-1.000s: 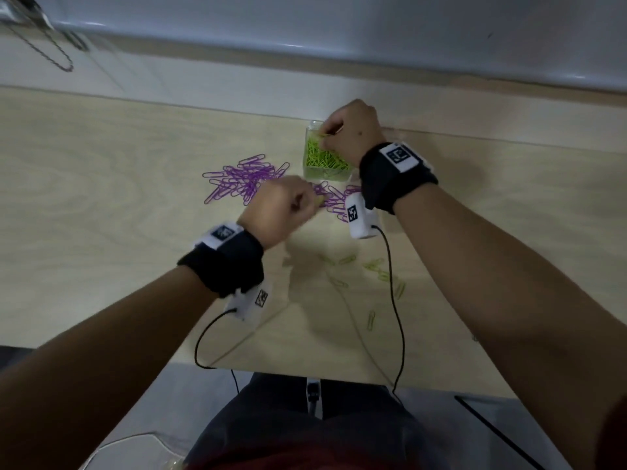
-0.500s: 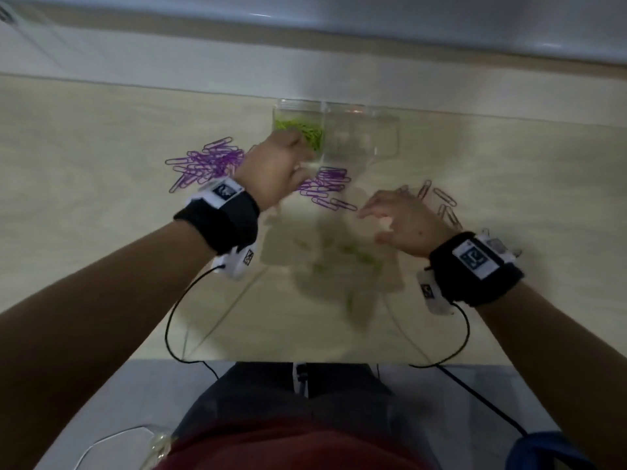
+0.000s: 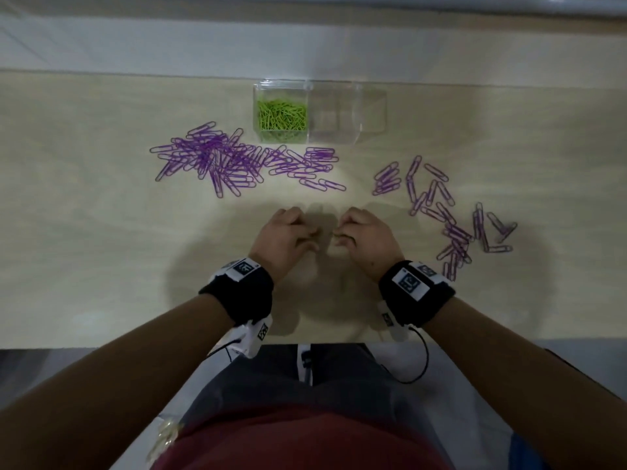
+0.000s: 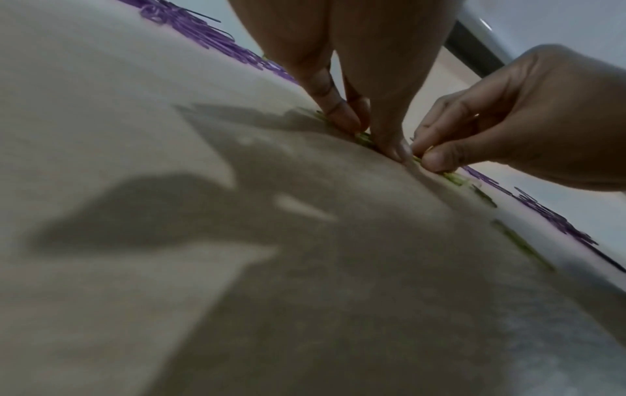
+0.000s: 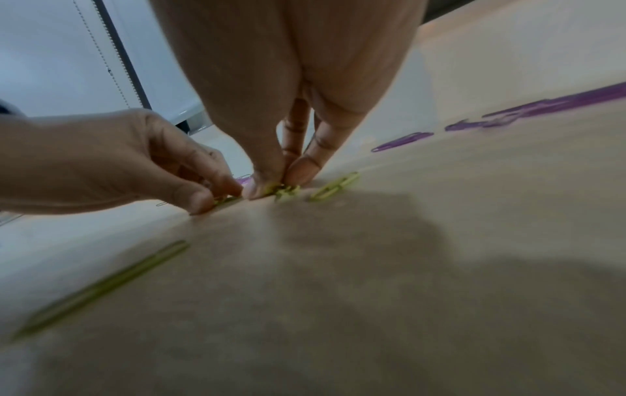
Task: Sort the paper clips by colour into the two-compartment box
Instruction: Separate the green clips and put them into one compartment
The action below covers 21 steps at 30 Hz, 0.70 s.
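Green paper clips [image 5: 286, 190] on the table [image 3: 101, 232] are pinched by both hands, left [image 3: 286, 236] and right [image 3: 364, 234].

No legible text, only wristband marker tags [image 3: 409, 282].

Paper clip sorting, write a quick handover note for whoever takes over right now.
Left hand: pinching loose green paper clips off the light wooden table, near the front edge.
Right hand: pinching green clips beside it.
Clear plastic two-compartment box: at the back; left compartment holds the sorted green clips, right compartment looks empty.
Purple paper clips: all on the table, big pile left, scatter right.
Left: the last green clips, then all purple into the right compartment.
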Each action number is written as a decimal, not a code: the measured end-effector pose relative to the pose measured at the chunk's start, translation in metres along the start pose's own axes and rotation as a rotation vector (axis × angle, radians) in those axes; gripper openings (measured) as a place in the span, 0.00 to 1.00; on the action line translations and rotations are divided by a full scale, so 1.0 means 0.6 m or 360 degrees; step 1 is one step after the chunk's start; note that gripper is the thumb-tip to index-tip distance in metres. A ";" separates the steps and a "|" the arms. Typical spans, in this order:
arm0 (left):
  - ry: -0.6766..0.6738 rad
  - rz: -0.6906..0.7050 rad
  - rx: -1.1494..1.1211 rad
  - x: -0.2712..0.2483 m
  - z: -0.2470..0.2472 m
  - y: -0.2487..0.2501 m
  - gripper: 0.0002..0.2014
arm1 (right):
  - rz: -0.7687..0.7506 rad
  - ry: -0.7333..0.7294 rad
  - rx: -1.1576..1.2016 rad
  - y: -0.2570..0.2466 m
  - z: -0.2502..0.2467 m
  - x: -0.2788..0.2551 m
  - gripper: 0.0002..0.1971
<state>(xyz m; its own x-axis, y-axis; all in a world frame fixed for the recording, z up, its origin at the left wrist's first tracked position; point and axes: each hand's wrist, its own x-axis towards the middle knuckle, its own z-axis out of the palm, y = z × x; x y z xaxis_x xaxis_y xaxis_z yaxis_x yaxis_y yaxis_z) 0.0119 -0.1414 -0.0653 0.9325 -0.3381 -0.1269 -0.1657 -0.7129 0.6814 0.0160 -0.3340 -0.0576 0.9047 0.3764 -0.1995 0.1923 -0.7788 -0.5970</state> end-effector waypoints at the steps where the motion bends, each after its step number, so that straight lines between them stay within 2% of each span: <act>1: 0.0022 -0.0030 -0.0047 0.001 0.000 0.003 0.17 | 0.0015 -0.0030 0.0012 -0.003 0.002 0.001 0.05; 4: -0.0004 -0.0075 -0.0041 0.009 -0.004 0.013 0.10 | 0.0053 -0.0197 -0.0143 -0.021 -0.006 0.011 0.08; 7: -0.0100 -0.0004 0.0206 0.024 0.000 0.021 0.05 | 0.0091 -0.0328 -0.0533 -0.039 -0.014 0.022 0.10; 9: -0.0181 -0.0013 0.0433 0.030 0.006 0.025 0.07 | 0.0151 -0.0348 -0.0698 -0.052 -0.015 0.027 0.11; 11: -0.0299 -0.0124 0.0618 0.031 0.010 0.032 0.12 | 0.0163 -0.0373 -0.0792 -0.057 -0.016 0.029 0.13; 14: -0.0356 -0.0149 0.0677 0.033 0.002 0.040 0.16 | 0.0094 -0.0402 -0.0753 -0.056 -0.023 0.035 0.14; 15: -0.0289 -0.0080 0.0547 0.034 -0.002 0.038 0.14 | 0.0058 -0.0380 -0.0642 -0.051 -0.027 0.037 0.12; 17: -0.0130 0.0006 0.0023 0.036 -0.021 0.029 0.08 | 0.0093 -0.0248 -0.0204 -0.032 -0.036 0.039 0.07; 19: -0.0003 -0.0090 -0.0442 0.036 -0.046 0.021 0.09 | 0.0255 0.0030 0.0270 -0.007 -0.048 0.039 0.08; 21: 0.0088 -0.0206 -0.0758 0.037 -0.070 0.013 0.13 | 0.0456 0.0213 0.0704 0.014 -0.066 0.034 0.10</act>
<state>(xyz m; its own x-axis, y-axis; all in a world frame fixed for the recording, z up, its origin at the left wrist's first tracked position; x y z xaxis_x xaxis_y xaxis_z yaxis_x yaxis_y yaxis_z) 0.0446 -0.1286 -0.0327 0.9536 -0.2227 -0.2027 0.1056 -0.3828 0.9178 0.0513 -0.3528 -0.0359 0.9436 0.0900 -0.3187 -0.2212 -0.5446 -0.8090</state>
